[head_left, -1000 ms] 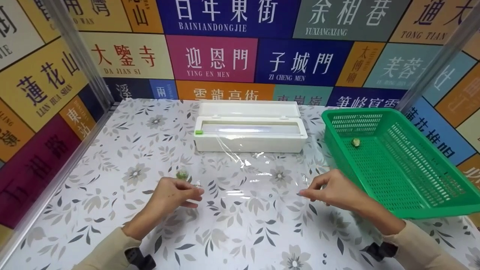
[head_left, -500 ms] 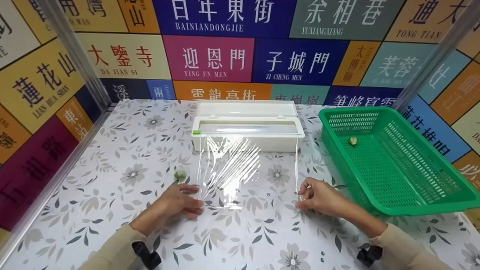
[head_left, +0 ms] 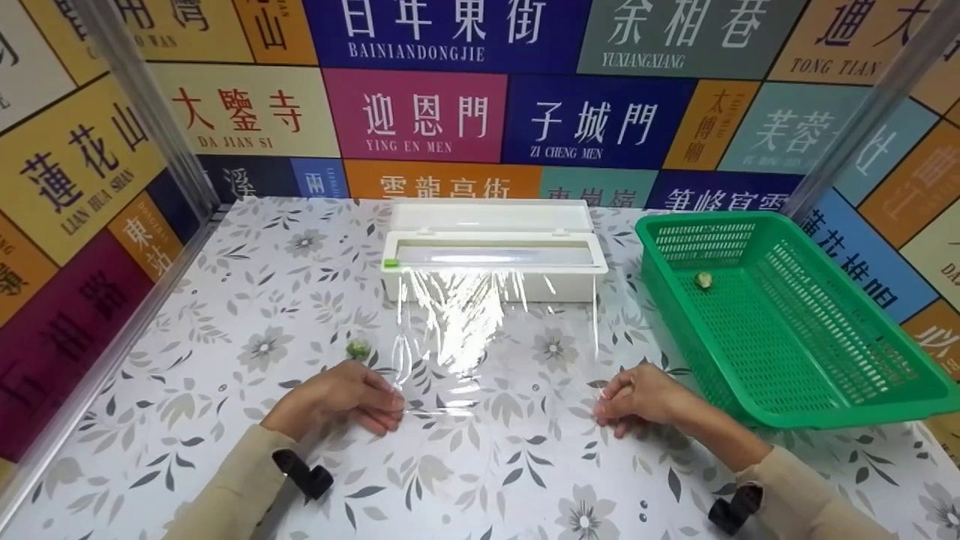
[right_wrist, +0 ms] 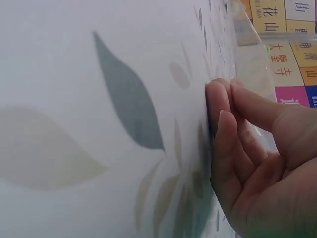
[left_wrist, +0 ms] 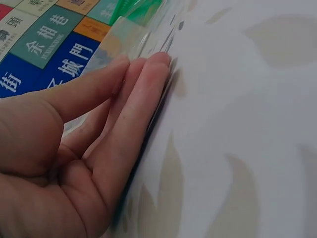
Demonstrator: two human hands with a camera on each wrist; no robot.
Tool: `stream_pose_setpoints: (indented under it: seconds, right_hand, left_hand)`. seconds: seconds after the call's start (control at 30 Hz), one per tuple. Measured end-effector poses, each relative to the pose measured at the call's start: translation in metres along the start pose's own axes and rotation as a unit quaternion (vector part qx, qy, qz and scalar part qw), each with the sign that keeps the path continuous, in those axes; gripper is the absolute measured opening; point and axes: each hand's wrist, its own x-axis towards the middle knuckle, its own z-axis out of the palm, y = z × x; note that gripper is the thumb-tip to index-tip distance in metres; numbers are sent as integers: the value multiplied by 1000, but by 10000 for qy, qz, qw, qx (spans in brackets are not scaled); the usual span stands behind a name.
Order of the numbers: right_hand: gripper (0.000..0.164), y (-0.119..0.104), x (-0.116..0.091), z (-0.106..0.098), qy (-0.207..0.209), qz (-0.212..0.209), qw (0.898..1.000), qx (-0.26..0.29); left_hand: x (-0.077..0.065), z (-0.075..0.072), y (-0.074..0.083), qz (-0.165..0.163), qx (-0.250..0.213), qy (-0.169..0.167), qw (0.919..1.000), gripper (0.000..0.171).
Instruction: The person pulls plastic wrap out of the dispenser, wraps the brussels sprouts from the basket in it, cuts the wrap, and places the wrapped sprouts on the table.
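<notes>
A clear sheet of cling film (head_left: pixel 465 322) runs forward from a white cling film dispenser (head_left: pixel 491 217) with its lid raised, shining in the light close over the table. My left hand (head_left: pixel 349 394) pinches the sheet's near left corner between thumb and fingertips; in the left wrist view its fingers (left_wrist: pixel 143 94) lie against the tabletop. At the near right corner, my right hand (head_left: pixel 641 394) pinches the film, thumb against forefinger in the right wrist view, its other fingers curled. Just beyond my left hand lies a small round green-and-white vegetable piece (head_left: pixel 358 349).
To the right stands a green plastic basket (head_left: pixel 855 420) with a similar small pale green piece (head_left: pixel 703 280) inside. The dispenser carries a green slider (head_left: pixel 391 263) at its left end. A flower-patterned cloth (head_left: pixel 225 450) covers the table, with printed walls behind and beside it.
Both hands have come slightly nearer and lower with the film, which lies straighter and shines more. My left fingers, spread half a second ago, have closed together at the corner.
</notes>
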Motion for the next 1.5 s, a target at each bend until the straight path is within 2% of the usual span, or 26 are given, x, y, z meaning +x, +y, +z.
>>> stream_pose_setpoints:
  seconds: [0.17, 0.43, 0.67, 0.83, 0.97, 1.23, 1.37, 1.5]
  right_hand:
    - [22, 2, -1, -1, 31, 135, 9999, -11]
    - [17, 0, 1, 1, 127, 305, 9994, -104]
    - [12, 1, 1, 1, 47, 279, 9994, -204]
    - [17, -2, 0, 0, -52, 303, 9994, -187]
    - [26, -7, -4, -2, -38, 135, 9996, -244]
    - [55, -34, -23, -17, 344, -324, 9946, -928]
    - [56, -56, -36, -34, 633, -631, 9888, -1198]
    - [56, -77, -47, -58, 1057, -644, 9814, -1466]
  left_hand:
    - [3, -3, 0, -54, 169, -86, 9998, 25]
    - [4, -4, 3, -18, 553, -4, 9985, 21]
    - [4, -4, 1, -37, 592, -7, 9982, 21]
    - [5, -3, 1, -62, 581, 18, 9983, 22]
    - [6, -2, 1, -69, 577, 88, 9983, 21]
    - [5, -1, -1, -54, 448, 77, 9990, 22]
    - [4, -2, -2, 60, 360, 18, 9993, 24]
    - [3, -2, -2, 109, 394, 31, 9992, 24]
